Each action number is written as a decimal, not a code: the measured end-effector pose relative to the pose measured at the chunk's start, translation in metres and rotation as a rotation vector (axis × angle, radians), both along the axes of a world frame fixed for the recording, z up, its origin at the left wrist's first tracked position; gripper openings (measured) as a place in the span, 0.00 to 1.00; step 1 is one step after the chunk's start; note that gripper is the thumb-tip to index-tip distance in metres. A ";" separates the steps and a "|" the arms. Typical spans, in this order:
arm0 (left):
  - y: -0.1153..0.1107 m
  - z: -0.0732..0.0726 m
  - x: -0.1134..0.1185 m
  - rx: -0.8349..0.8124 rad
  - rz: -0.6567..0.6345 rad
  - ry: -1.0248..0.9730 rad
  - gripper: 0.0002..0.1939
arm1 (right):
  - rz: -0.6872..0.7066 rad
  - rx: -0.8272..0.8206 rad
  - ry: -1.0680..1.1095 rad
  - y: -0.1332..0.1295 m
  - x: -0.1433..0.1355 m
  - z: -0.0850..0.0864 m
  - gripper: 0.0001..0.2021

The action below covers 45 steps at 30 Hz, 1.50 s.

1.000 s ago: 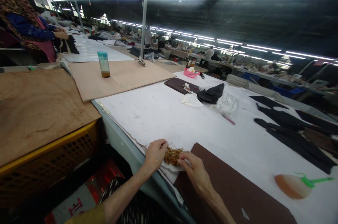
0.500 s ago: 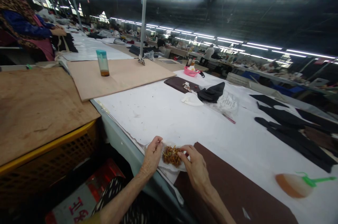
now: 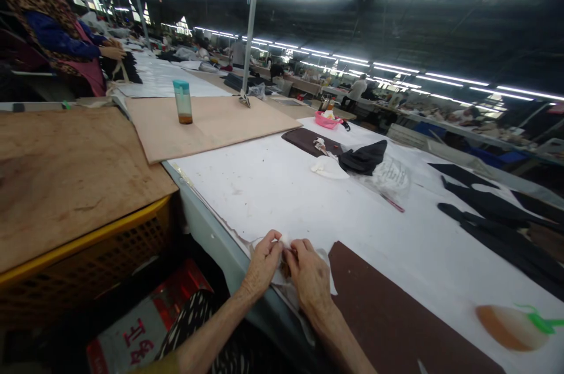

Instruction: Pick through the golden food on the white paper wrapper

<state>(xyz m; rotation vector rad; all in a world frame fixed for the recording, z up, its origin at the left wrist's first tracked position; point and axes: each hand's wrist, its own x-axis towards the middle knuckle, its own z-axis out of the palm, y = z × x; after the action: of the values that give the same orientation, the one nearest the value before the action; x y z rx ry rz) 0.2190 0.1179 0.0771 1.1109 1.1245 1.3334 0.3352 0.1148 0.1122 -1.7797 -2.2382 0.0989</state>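
Observation:
At the near edge of the white-covered table [image 3: 273,186], my left hand [image 3: 263,265] is closed in a pinch on the far edge of a thin white wrapper [image 3: 326,274]. Right beside it, my right hand [image 3: 312,277] is pinched closed on the same wrapper, fingertips almost touching the left ones. Between the hands shows a little of the brown, shredded, food-like stuff [image 3: 285,269] lying in the wrapper; my right hand hides most of it. Just right of the wrapper is a flat dark brown sheet [image 3: 392,309].
An oil bottle with a green spout [image 3: 513,327] lies at right. Black cut pieces [image 3: 497,239], a plastic bag [image 3: 392,177] and a pink basket [image 3: 326,120] are farther off. A teal-lidded bottle [image 3: 183,105] stands on a board; a yellow crate [image 3: 132,239] is at left. A co-worker [image 3: 66,45] works beyond.
My right hand has moved left to meet my left hand, taking the wrapper's edge and covering most of the brown stuff. The view has shifted slightly.

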 end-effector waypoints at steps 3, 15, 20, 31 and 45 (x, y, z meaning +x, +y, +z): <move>0.001 -0.002 -0.001 -0.003 0.030 0.011 0.10 | 0.018 0.023 0.039 0.000 0.006 -0.007 0.07; 0.004 -0.014 0.005 0.010 0.150 0.011 0.10 | 0.087 -0.157 0.462 -0.012 0.046 -0.010 0.12; 0.002 -0.017 0.005 0.036 0.139 0.029 0.11 | 0.071 -0.097 0.589 -0.009 0.058 0.005 0.15; -0.001 -0.011 0.004 0.057 0.113 0.055 0.10 | -0.166 -0.165 0.117 0.012 0.036 0.009 0.09; 0.004 -0.010 0.007 0.000 0.234 0.126 0.08 | -0.253 -0.177 0.578 0.007 0.058 -0.013 0.12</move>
<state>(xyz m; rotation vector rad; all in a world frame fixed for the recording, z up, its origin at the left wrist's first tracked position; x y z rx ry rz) 0.2257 0.1215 0.0675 1.1014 1.3805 1.4580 0.3934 0.1216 0.0994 -1.8079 -1.6279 0.6816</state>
